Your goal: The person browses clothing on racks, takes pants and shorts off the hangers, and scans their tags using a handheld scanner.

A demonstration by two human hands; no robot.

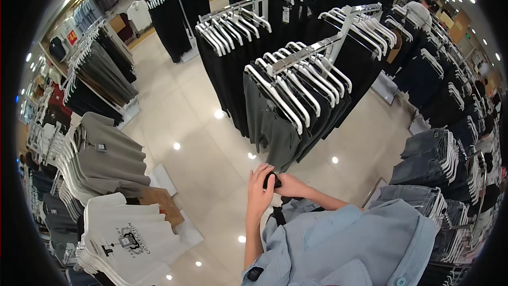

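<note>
My left hand [259,192] is raised in front of me, with its fingers pointing up and its thumb bent across a small black object [273,180]. My right hand [291,185] meets it from the right and closes on the same object. Part of the right hand's fingers is hidden behind the left hand and the object, whose kind I cannot make out. Below the hands spreads a light blue shirt [338,238] with a button near the lower edge. A black strap [278,215] lies by its left side.
Dark grey trousers [270,127] on white hangers hang from a metal rack [307,55] just ahead. Grey T-shirts [111,151] and a printed white T-shirt [129,235] hang at left, near a cardboard box [161,206]. Jeans [423,159] hang at right. A person [419,15] stands far back.
</note>
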